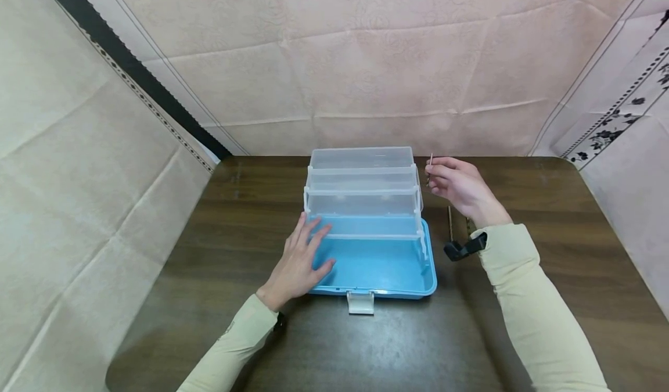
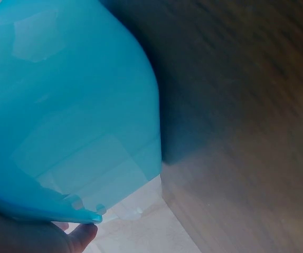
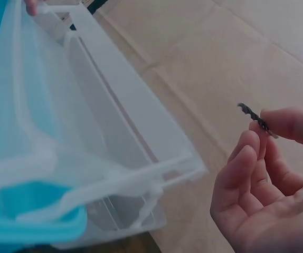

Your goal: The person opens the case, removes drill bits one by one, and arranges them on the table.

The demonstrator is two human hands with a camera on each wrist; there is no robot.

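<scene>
A blue toolbox (image 1: 373, 267) stands open on the table, its clear trays (image 1: 366, 200) folded up and back. My left hand (image 1: 299, 258) rests at the box's left rim with fingers spread; the left wrist view shows its fingertips (image 2: 84, 236) by the blue edge. My right hand (image 1: 457, 186), raised beyond the box's right side, pinches a small drill bit (image 3: 254, 117) between thumb and fingers. The bit's dark spiral flutes show in the right wrist view. Its lower end is hidden by the fingers.
Two thin brass-coloured rods, one of them a long rod (image 1: 450, 222), lie on the brown wooden table (image 1: 235, 299) right of the box, partly behind the right wrist camera (image 1: 462, 248). A white latch (image 1: 360, 304) hangs at the box's front. Patterned cloth (image 1: 366, 78) hangs behind the table.
</scene>
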